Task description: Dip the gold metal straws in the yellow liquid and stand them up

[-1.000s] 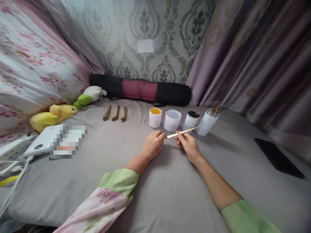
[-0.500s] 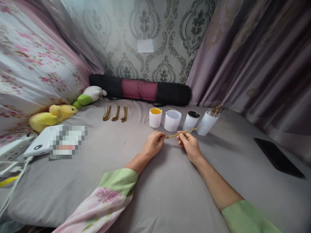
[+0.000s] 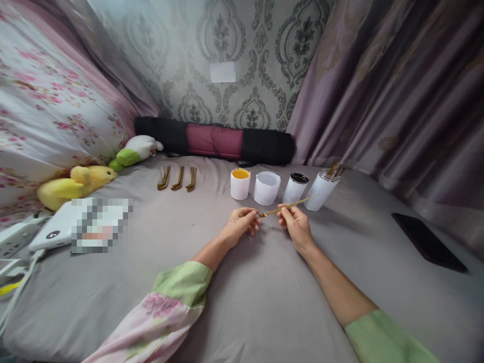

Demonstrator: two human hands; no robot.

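In my right hand a slim paintbrush is pinched between thumb and fingers. Its brown bristle end points left and its tapered handle rises to the right. My left hand is just left of the bristles, fingers loosely bent and apart; whether a fingertip touches the bristles is hard to see. Behind the hands stand a white-wrapped cup with yellow inside, a wider white cup, a white-wrapped can with a dark inside and a white-wrapped jar holding several brushes.
Three small bundles of bent brass-coloured rods lie at the back left on the grey sheet. A phone lies at right. Plush toys, a white device with a cable and a power strip are at left.
My left hand has turned and loosened from the bristle end, which now shows more plainly. My right hand still holds the paintbrush in nearly the same place. The view has shifted slightly.
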